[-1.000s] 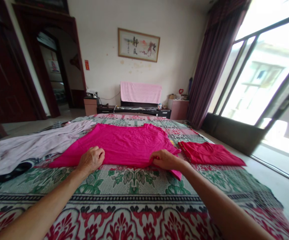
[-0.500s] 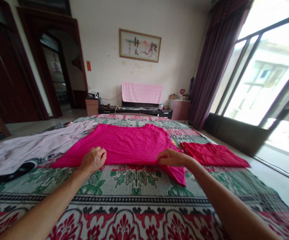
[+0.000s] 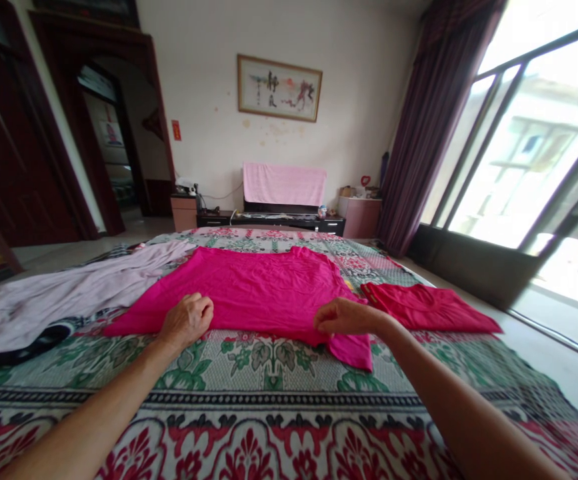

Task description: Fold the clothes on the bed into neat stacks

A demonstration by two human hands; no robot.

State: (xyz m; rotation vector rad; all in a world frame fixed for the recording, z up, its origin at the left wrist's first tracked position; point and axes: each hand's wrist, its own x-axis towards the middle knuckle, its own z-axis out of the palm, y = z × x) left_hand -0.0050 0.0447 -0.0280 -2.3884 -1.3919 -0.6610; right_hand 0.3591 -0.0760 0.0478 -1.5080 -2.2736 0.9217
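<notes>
A bright pink shirt [image 3: 253,290] lies spread flat on the patterned bed cover [image 3: 269,400]. My left hand [image 3: 187,320] rests curled on the shirt's near hem, fingers closed on the cloth. My right hand [image 3: 343,316] pinches the near hem further right, where a corner of the shirt hangs down over the cover. A folded red garment [image 3: 426,308] lies to the right of the shirt, just beyond my right hand.
A pale lilac garment [image 3: 59,297] lies spread at the left over something dark [image 3: 33,343]. Beyond the bed stand a low cabinet with a pink towel [image 3: 283,185], a framed picture [image 3: 279,88], a dark doorway [image 3: 109,147] and a big window [image 3: 533,167] with a curtain.
My right hand has shifted a little to the right along the hem, and the shirt's near right corner now hangs lower on the cover. My left hand has barely moved.
</notes>
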